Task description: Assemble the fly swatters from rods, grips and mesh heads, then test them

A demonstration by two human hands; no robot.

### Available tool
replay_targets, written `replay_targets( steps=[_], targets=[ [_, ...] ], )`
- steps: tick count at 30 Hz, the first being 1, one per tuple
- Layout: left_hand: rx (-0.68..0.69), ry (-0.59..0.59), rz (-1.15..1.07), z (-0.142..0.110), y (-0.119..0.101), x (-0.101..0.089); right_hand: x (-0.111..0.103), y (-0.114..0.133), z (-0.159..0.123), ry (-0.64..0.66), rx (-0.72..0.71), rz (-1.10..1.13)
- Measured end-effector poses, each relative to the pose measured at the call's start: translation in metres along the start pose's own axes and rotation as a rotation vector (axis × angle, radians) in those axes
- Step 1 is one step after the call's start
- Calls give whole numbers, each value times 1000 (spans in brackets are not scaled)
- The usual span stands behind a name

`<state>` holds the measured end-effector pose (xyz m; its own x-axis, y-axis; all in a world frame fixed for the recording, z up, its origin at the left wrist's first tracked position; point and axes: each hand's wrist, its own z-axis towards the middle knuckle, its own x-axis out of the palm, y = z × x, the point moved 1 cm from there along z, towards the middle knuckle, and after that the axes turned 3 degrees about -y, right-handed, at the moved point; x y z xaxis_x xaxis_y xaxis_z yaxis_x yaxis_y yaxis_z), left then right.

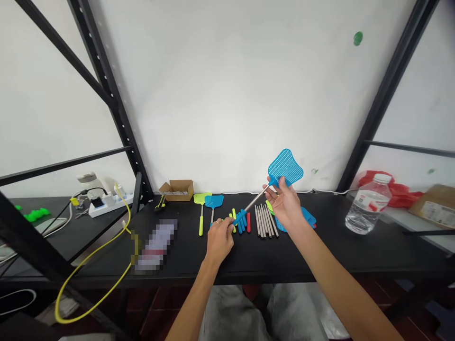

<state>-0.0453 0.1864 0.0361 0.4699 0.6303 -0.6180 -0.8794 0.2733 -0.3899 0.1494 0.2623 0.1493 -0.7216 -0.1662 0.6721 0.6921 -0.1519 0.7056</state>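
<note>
A blue fly swatter [285, 166] with a metal rod is held aslant above the table, its mesh head up and to the right. My left hand [219, 238] is closed round its blue handle. My right hand [284, 201] pinches the neck below the mesh between thumb and fingers. Under the rod lie several blue handles [241, 222], a red handle [249, 222] and yellow-green handles. Several metal rods [265, 221] lie side by side left of my right wrist. Blue swatter heads [307, 217] are partly hidden behind that forearm.
A yellow-green swatter [201, 220] and another blue swatter [213, 202] lie left of centre. Behind them stands an open cardboard box [177, 190]. A large water bottle [369, 203] stands at the right. A yellow cable [93, 255] loops over the left front edge. Black rack posts [384, 94] frame the table.
</note>
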Motion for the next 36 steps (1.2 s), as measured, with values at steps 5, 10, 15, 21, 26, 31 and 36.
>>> replay_targets(
  steps=[5, 10, 15, 21, 26, 31, 36],
  targets=[
    [10, 2, 27, 0, -1, 0, 0, 5, -5, 38, -188, -163],
    [30, 43, -15, -2, -2, -1, 4, 5, -11, 115, -251, -320],
    [10, 59, -60, -4, 0, -3, 9, -3, -17, 95, -241, -341],
    [46, 65, -51, -5, 0, -3, 12, -17, -15, 100, -250, -360],
    [41, 77, -44, -4, 0, -4, 11, -21, -7, 62, -254, -386],
    [39, 75, -25, -4, -6, -6, 4, -32, -6, 53, -184, -373],
    [16, -17, -15, -3, -8, -7, -18, -72, -20, 181, 48, -511]
  ],
)
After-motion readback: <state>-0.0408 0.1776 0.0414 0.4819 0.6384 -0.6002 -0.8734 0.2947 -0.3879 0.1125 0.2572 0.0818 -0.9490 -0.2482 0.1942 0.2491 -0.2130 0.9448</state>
